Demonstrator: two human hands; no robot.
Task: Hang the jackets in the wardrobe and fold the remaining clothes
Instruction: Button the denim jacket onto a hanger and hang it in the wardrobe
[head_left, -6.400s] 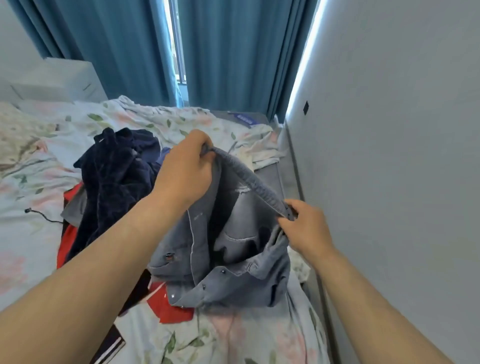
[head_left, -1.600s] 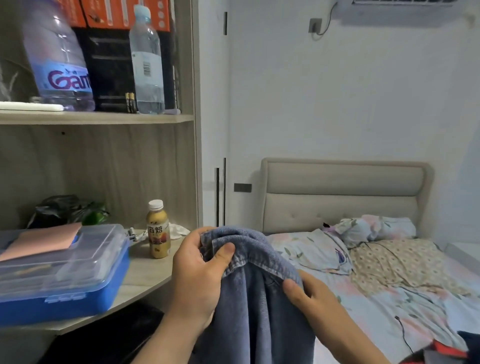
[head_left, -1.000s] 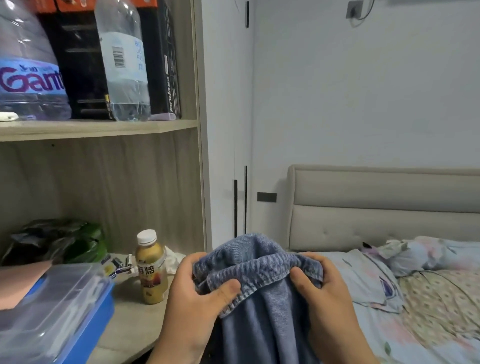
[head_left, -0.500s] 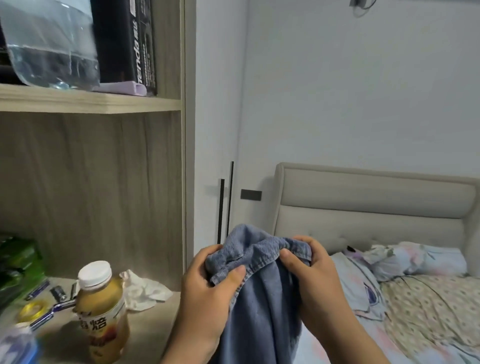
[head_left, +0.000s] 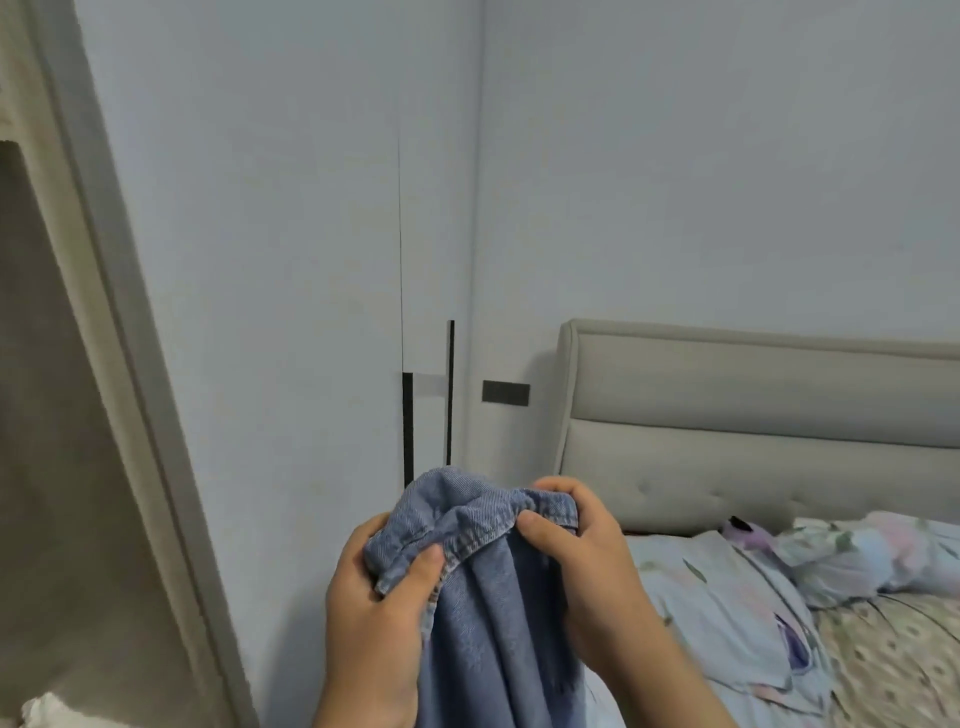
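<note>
I hold a blue denim jacket (head_left: 488, 613) up in front of me, its bunched top edge between both hands and the rest hanging down out of view. My left hand (head_left: 379, 618) grips the left part of the bunched edge, thumb on the front. My right hand (head_left: 582, 566) grips the right part, fingers curled over the top. Straight ahead stand the white wardrobe doors (head_left: 291, 291), closed, with two thin black vertical handles (head_left: 408, 426) just above the jacket.
A wooden shelf unit's side panel (head_left: 130, 415) runs down the left. To the right is the bed with a beige padded headboard (head_left: 753, 426), a floral sheet (head_left: 727, 613) and a crumpled pillow (head_left: 872, 556). A black wall plate (head_left: 505, 393) sits beside the headboard.
The view has swung right and closer to the wardrobe doors; the desk, bottle and shelf items have left the frame. Both hands still hold the denim jacket's bunched top.
</note>
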